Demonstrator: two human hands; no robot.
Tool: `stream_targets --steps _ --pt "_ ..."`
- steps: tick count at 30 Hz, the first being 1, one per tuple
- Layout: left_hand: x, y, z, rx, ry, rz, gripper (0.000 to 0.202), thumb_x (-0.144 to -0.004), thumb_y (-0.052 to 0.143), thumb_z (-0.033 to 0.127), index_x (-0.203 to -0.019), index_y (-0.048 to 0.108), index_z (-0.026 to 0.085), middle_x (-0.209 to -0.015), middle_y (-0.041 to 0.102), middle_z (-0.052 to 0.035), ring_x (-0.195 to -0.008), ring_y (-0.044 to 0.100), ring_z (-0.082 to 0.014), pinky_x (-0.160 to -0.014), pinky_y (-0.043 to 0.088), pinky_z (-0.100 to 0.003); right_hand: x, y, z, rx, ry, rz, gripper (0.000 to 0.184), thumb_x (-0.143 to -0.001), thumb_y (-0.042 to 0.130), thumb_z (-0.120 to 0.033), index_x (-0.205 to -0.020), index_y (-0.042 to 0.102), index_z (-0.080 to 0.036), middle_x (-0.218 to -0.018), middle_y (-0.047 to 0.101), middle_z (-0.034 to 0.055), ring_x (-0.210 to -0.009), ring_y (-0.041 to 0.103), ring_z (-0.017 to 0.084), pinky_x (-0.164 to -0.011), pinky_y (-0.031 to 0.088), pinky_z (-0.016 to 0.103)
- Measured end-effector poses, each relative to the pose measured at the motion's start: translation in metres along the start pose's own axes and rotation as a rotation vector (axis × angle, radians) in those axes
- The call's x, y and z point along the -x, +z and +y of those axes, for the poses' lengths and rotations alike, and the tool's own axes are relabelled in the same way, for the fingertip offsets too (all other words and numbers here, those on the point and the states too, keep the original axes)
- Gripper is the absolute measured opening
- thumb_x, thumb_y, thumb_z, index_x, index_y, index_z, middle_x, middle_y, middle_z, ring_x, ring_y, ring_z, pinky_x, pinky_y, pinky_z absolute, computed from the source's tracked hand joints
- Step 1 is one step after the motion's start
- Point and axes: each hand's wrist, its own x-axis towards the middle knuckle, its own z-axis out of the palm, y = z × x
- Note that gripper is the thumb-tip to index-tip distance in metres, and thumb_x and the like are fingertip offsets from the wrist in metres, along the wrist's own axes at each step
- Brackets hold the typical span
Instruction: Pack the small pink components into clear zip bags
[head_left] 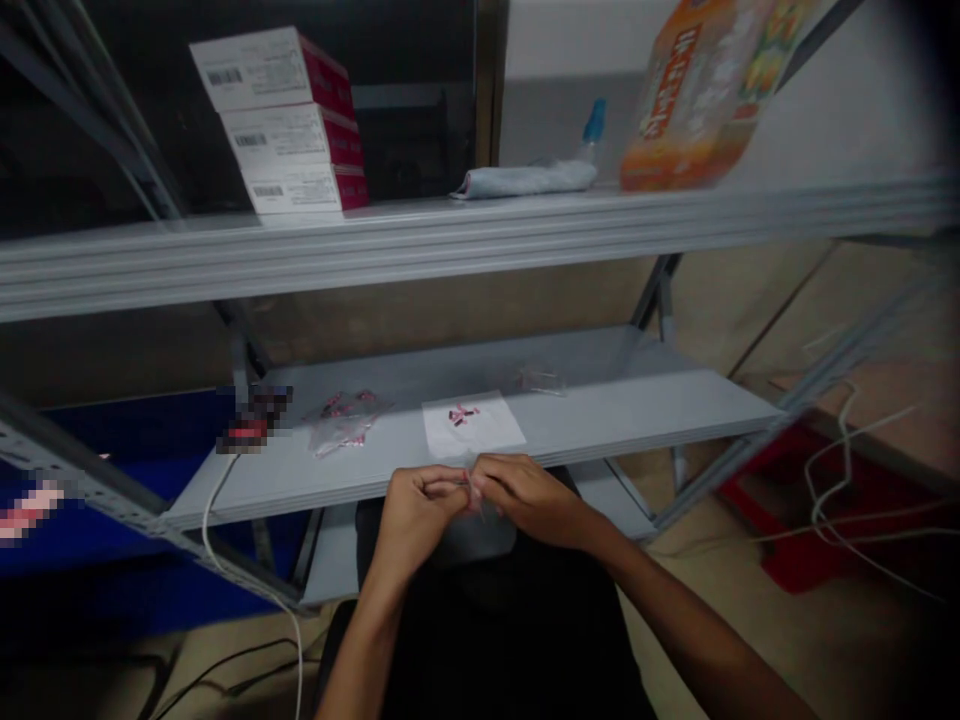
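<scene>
My left hand (420, 512) and my right hand (527, 497) meet just in front of the grey metal shelf (600, 420), their fingertips pinching a small translucent piece with a pink tinge (474, 490). Its exact form is too small to tell. Nearest to my hands lies a white paper sheet (472, 424) bearing small pink-and-black bits (463, 414). Left of it, a clear plastic bag (343, 422) holds similar pink pieces. A thin clear plastic piece (541, 380) rests further back on the shelf.
A pixelated dark object (253, 420) with a white cable (214, 535) sits at the shelf's left end. Above stands a higher shelf (450, 245) holding several stacked boxes (281, 120) and an orange package (697, 95). A red stool (795, 500) and white cables (844, 480) lie at right.
</scene>
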Motion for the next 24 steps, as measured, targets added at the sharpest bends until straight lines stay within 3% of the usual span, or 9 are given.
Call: stream_targets --steps 4,8,13,16,19,21,24 --pt "0.014 0.008 -0.014 -0.375 0.171 0.181 0.016 -0.070 0.066 0.019 -0.077 0.078 0.013 -0.059 0.070 -0.0031 -0.054 0.064 -0.0157 -0.052 0.043 -0.022 0.013 0.013 -0.001 0.157 0.026 0.047 0.020 -0.087 0.048 -0.016 -0.068 0.052 -0.017 -0.066 0.054 -0.0017 -0.063 0.047 0.012 -0.063 0.030 0.025" --pt "0.005 0.011 -0.014 -0.559 0.255 0.312 0.020 -0.071 0.063 0.015 -0.082 0.079 0.016 -0.063 0.073 -0.0044 -0.056 0.066 -0.0169 -0.055 0.046 -0.024 0.011 0.014 0.008 0.194 0.169 0.161 0.019 -0.078 0.055 -0.013 -0.060 0.049 -0.017 -0.056 0.050 -0.0033 -0.055 0.045 0.011 -0.058 0.027 0.025" --pt "-0.030 0.014 -0.001 -0.348 0.298 0.179 0.022 -0.079 0.067 0.027 -0.095 0.077 0.015 -0.079 0.077 -0.0072 -0.063 0.069 -0.0170 -0.062 0.053 -0.025 -0.017 -0.004 0.028 -0.086 0.215 0.250 0.007 -0.086 0.057 -0.025 -0.082 0.059 -0.018 -0.062 0.060 -0.0027 -0.054 0.059 0.012 -0.054 0.039 0.022" --pt "-0.059 0.002 -0.002 -0.151 0.329 0.226 0.031 -0.079 0.071 0.033 -0.104 0.072 0.016 -0.103 0.075 -0.0099 -0.090 0.070 -0.0200 -0.081 0.054 -0.029 -0.041 -0.013 0.046 -0.456 0.211 0.254 0.017 -0.090 0.056 -0.036 -0.091 0.059 -0.019 -0.071 0.065 0.0000 -0.056 0.064 0.014 -0.045 0.043 0.020" --pt "-0.088 -0.018 -0.015 0.012 0.301 0.201 0.051 -0.076 0.075 0.032 -0.124 0.061 0.020 -0.131 0.063 -0.0110 -0.120 0.059 -0.0222 -0.099 0.048 -0.032 -0.067 -0.014 0.067 -0.710 0.170 0.240 0.031 -0.086 0.060 -0.048 -0.098 0.058 -0.019 -0.077 0.067 0.0026 -0.059 0.065 0.016 -0.042 0.047 0.022" --pt "-0.104 -0.030 -0.026 0.098 0.192 0.089 0.054 -0.077 0.075 0.032 -0.126 0.059 0.018 -0.131 0.062 -0.0130 -0.116 0.061 -0.0231 -0.096 0.050 -0.033 -0.081 -0.009 0.083 -0.759 0.148 0.217 0.036 -0.084 0.061 -0.051 -0.102 0.059 -0.020 -0.075 0.066 0.0025 -0.059 0.064 0.016 -0.044 0.049 0.024" --pt "-0.120 -0.043 -0.038 0.133 0.089 0.010 0.040 -0.076 0.075 0.034 -0.109 0.065 0.012 -0.103 0.072 -0.0124 -0.084 0.070 -0.0197 -0.072 0.056 -0.028 -0.097 0.002 0.107 -0.691 0.171 0.324 0.039 -0.079 0.069 -0.047 -0.105 0.056 -0.021 -0.075 0.065 0.0009 -0.060 0.061 0.014 -0.049 0.049 0.023"
